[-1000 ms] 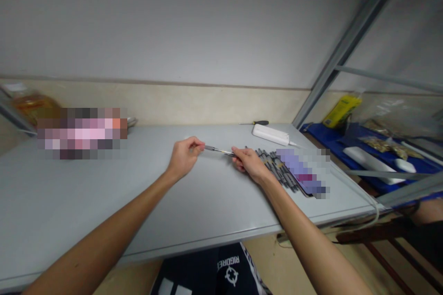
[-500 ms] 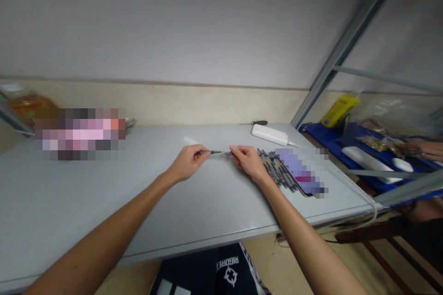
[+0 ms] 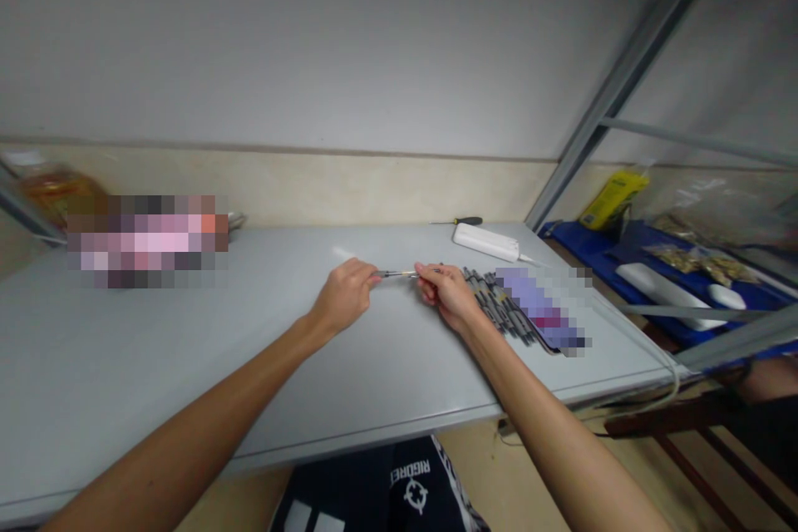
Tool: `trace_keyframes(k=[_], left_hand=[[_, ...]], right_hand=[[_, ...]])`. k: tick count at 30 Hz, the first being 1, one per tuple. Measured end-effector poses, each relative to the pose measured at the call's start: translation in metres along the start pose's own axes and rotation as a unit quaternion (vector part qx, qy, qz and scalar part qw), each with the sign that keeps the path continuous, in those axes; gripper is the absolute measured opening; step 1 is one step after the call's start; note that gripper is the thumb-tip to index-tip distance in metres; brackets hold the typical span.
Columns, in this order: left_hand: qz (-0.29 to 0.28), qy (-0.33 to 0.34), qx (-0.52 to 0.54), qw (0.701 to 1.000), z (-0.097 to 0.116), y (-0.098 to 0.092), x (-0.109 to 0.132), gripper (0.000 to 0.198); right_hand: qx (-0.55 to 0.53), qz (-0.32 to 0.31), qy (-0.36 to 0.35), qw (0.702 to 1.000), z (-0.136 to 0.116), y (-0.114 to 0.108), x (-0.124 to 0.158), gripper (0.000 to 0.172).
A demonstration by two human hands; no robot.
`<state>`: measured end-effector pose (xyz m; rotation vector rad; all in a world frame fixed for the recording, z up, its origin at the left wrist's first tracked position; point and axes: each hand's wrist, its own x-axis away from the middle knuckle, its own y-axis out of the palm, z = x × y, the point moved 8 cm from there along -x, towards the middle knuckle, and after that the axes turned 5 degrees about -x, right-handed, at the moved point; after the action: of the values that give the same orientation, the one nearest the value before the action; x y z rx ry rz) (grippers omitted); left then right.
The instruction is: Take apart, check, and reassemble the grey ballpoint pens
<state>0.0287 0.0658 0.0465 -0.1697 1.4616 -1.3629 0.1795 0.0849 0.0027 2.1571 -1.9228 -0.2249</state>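
Observation:
Above the grey table [image 3: 187,366], my left hand [image 3: 345,297] and my right hand [image 3: 447,293] each pinch one end of a thin pen [image 3: 397,273] held level between them. The left fingers close on its left tip, the right fingers on its right end. Just right of my right hand lies a row of several dark pens [image 3: 499,307] on the table.
A white oblong device [image 3: 487,242] and a small screwdriver [image 3: 460,221] lie at the table's back right. A blurred patch sits at back left. To the right, a metal frame [image 3: 617,91] borders a blue tray [image 3: 636,266] holding bags and white items.
My hands have drawn closer together along the pen: the left hand slid right, so less of the pen shows between them than one second ago.

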Motion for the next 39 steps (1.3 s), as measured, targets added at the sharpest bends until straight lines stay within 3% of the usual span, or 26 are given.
trace_keyframes(k=[4,7,12,15,22,26,33,39], left_hand=[[0.019,0.033,-0.036,0.999,0.006,-0.004,0.001,0.026],[0.017,0.034,-0.037,0.999,0.008,-0.004,0.001,0.027],[-0.035,0.077,0.013,0.996,0.021,0.003,0.003,0.025],[-0.075,0.1,0.05,0.991,0.029,0.007,0.005,0.027],[-0.08,0.007,0.092,0.993,0.006,0.009,0.003,0.032],[-0.072,-0.038,0.099,0.992,-0.009,0.012,0.002,0.036],[-0.066,-0.058,0.069,0.994,-0.014,0.011,0.001,0.036],[-0.025,-0.156,0.1,0.982,-0.04,0.004,0.003,0.038]], right_hand=[[-0.032,-0.01,0.017,0.999,0.001,0.004,0.001,0.037],[-0.021,0.021,-0.016,0.999,-0.005,0.0,0.0,0.037],[0.031,0.095,-0.12,0.988,-0.023,-0.013,0.0,0.035],[-0.004,0.111,-0.139,0.984,-0.028,-0.016,0.0,0.031],[-0.144,0.062,-0.076,0.985,-0.035,-0.019,-0.005,0.029],[-0.166,0.007,-0.03,0.986,-0.044,-0.017,-0.005,0.046],[-0.189,-0.047,0.077,0.978,-0.042,0.014,0.003,0.045],[-0.256,-0.063,0.079,0.961,-0.053,0.033,0.007,0.049]])
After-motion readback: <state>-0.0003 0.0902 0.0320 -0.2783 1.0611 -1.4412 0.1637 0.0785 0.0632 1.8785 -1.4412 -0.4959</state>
